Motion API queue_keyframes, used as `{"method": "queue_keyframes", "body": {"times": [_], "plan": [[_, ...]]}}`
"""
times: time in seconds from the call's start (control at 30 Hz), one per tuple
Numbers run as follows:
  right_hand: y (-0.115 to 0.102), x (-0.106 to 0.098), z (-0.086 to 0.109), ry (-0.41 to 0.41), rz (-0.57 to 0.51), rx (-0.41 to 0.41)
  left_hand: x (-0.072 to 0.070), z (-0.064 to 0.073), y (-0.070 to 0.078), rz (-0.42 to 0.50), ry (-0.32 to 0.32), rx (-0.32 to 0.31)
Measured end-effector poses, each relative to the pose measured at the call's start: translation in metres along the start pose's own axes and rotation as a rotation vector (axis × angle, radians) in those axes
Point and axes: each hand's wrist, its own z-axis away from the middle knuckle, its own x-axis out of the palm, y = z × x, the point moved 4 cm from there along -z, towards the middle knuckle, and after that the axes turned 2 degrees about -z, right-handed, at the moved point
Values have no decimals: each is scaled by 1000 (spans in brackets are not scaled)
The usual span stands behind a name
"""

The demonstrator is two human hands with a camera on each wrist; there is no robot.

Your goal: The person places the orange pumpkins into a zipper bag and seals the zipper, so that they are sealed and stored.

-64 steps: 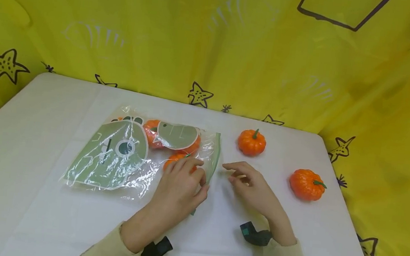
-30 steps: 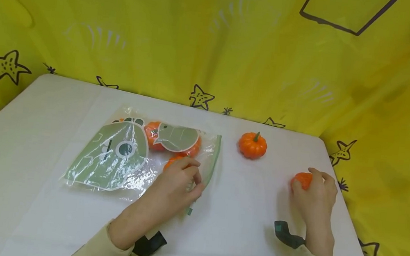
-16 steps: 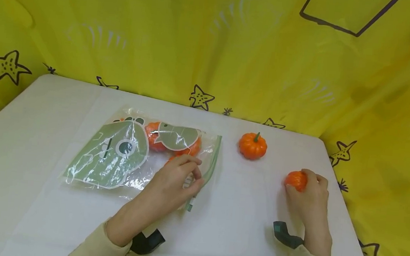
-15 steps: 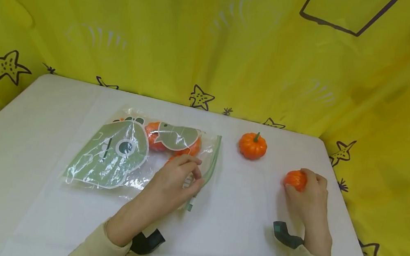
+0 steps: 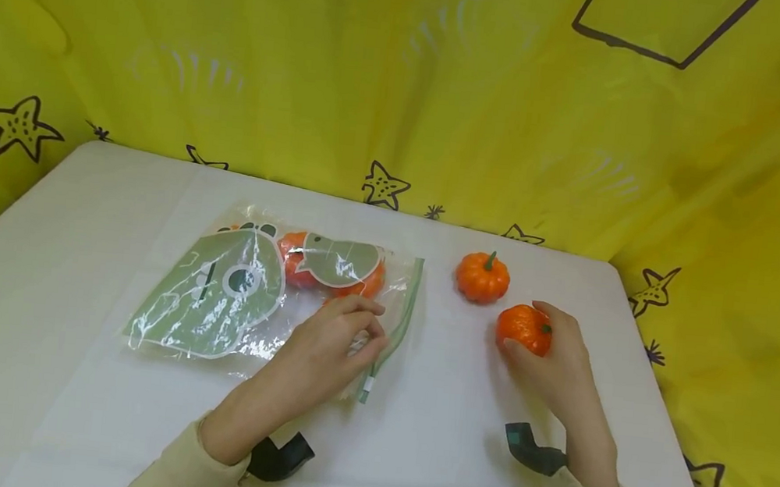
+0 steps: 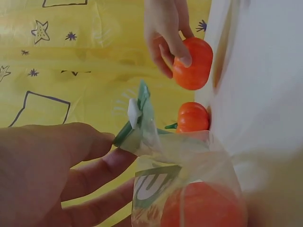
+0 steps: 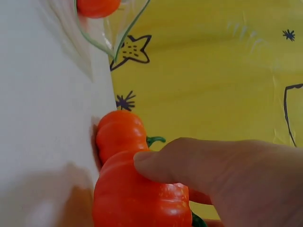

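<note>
Right grip point(image 5: 558, 362) pinches 1 pumpkin point(image 5: 520, 327); left grip point(image 5: 330, 347) pinches a clear bag point(image 5: 410, 306) by its rim.
Another pumpkin point(image 5: 481, 278) stands on the worktop point(image 5: 439, 421) nearby.

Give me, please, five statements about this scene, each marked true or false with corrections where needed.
1. The right hand holds an orange pumpkin. True.
2. The left hand touches the bag. True.
3. The bag holds nothing. False: other pumpkins show through it.
4. The loose pumpkin on the table has a green stem. True.
5. The backdrop is plain blue. False: it is yellow with dark drawings.
</note>
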Motion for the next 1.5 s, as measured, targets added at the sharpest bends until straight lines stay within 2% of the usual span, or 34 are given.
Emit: {"method": "queue_keyframes", "body": {"times": [0.2, 0.43, 0.67, 0.83, 0.93, 1.07, 1.27, 1.4, 1.5], "plan": [[-17, 8, 2, -64, -21, -32, 0, -2, 2, -11, 12, 18], [-27, 22, 5, -101, -57, -110, 1, 2, 0, -4, -18, -13], [-43, 40, 8, -139, -119, -176, 1, 0, 2, -4, 1, 26], [-55, 50, 10, -154, -185, -262, 3, 1, 3, 3, -8, 22], [-62, 54, 11, -157, -234, -312, 3, 1, 4, 3, 1, 42], [-68, 64, 13, -182, -284, -335, 5, 1, 6, 2, -2, 69], [-73, 79, 15, -185, -252, -372, 8, 2, 6, -35, -7, 82], [-75, 81, 14, -149, -210, -382, 8, 2, 5, -59, 4, 69], [-75, 83, 15, -153, -178, -400, 9, 4, 3, -90, 5, 49]]}}
